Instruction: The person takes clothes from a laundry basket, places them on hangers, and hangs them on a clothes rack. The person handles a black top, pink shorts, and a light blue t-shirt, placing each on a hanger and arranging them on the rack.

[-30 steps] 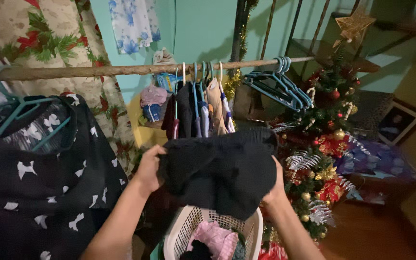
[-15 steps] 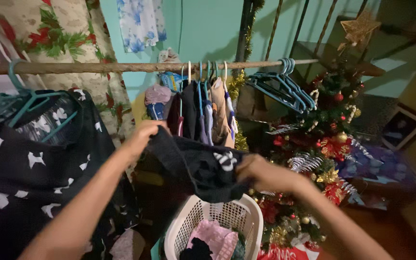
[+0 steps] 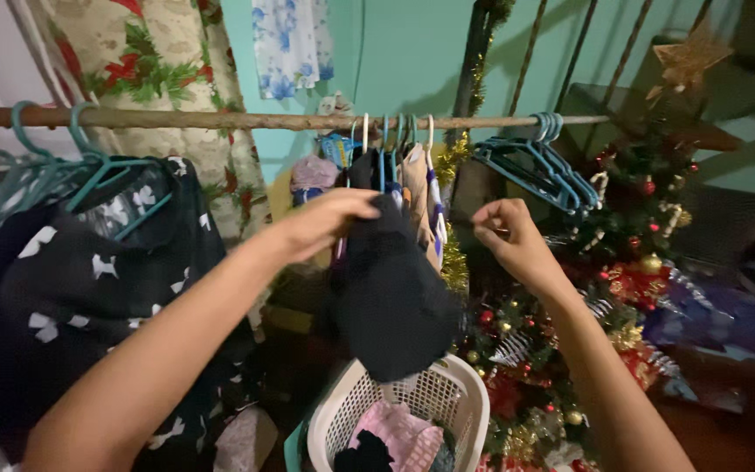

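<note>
My left hand [image 3: 334, 220] is raised in front of the wooden clothes rod [image 3: 246, 120] and grips the top of a black garment [image 3: 388, 301]. The garment hangs down from it in a loose bunch over a white laundry basket [image 3: 469, 398]. My right hand [image 3: 510, 238] is up at the same height, a little to the right of the garment and apart from it. Its fingers are curled in a pinch with nothing visible in them. A bunch of empty teal hangers [image 3: 536, 168] hangs on the rod just above and to the right of that hand.
Several garments on hangers [image 3: 412, 170] crowd the rod behind the black garment. A black garment with white bows [image 3: 107, 288] hangs at the left. Pink and dark clothes [image 3: 399, 435] lie in the basket. A decorated Christmas tree [image 3: 644, 236] stands at the right, a floral curtain [image 3: 163, 65] behind.
Both hands held the black garment spread low over the basket. Now my left hand has lifted it up to the rod alone, and my right hand has let go and moved right.
</note>
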